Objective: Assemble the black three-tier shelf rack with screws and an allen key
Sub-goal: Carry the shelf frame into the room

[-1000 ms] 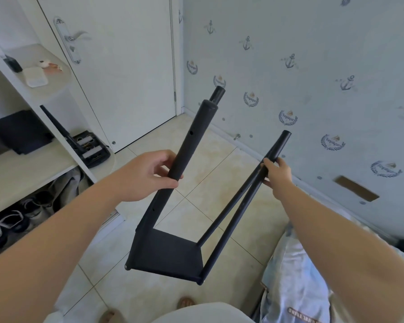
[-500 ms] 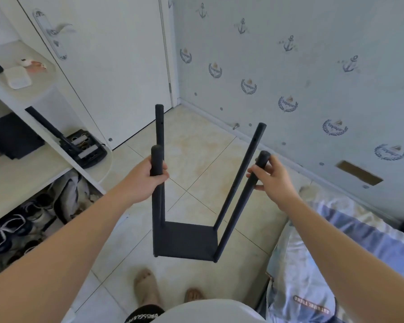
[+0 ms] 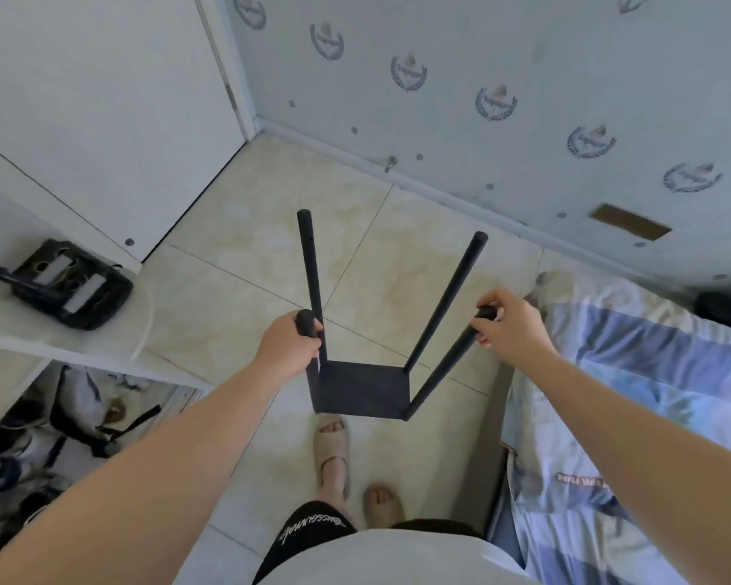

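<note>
- Since the earlier frames the rack (image 3: pixel 364 386) has swung from a tilt to poles-up and sits lower, and both hands keep their grasp
- left hand (image 3: pixel 288 344) is wrapped round the top of the near left pole (image 3: pixel 307 323), fingers curled about it
- right hand (image 3: pixel 511 327) pinches the top end of the near right pole (image 3: pixel 448 361) between thumb and fingertips
- between the hands the two far poles (image 3: pixel 309 255) rise from the square shelf panel (image 3: pixel 364 386); whether it touches the floor (image 3: pixel 271 255) I cannot tell
- below the hands, sandalled feet (image 3: pixel 333 453) stand on the tiles
- left of the left hand, a white shelf unit (image 3: pixel 60 344) carries a black tray (image 3: pixel 72 285)
- right of the right hand lies a bed (image 3: pixel 650 373) with blue striped bedding
</note>
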A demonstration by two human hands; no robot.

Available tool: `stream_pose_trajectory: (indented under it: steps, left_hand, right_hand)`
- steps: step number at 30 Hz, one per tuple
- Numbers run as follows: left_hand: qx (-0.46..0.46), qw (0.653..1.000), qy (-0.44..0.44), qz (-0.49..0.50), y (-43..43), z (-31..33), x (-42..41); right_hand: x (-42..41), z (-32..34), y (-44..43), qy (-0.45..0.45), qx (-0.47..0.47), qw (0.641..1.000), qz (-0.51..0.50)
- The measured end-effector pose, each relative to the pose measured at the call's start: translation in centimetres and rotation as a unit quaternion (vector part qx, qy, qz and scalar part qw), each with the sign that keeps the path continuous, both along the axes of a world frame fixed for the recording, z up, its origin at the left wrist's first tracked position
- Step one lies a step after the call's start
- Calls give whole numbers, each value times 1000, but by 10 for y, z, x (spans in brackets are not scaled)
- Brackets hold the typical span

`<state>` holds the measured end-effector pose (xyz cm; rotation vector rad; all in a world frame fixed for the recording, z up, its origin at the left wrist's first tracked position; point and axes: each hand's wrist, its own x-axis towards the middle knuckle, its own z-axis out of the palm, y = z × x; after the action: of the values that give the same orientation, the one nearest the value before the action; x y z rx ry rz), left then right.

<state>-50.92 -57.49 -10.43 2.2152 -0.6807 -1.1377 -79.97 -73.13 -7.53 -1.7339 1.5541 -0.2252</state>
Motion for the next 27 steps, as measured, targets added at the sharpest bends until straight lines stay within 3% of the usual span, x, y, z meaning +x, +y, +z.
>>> stream_pose_trajectory:
  steps: [5,11,21,27]
  left_hand:
    - [37,998,48,-19,-36,-44,29]
    - [77,991,9,-111,-64,-110,42]
    - [117,989,7,-92,-86,-199,35]
    - [128,987,10,-101,-85,-213,25]
  right_hand:
    - [17,-46,-12,27,56,994,-85]
    - [36,-104,-30,60,106,982,-146]
    - [45,-198,-59,66,181,964,-183]
    - [43,-214,-61,43,193,961,-195]
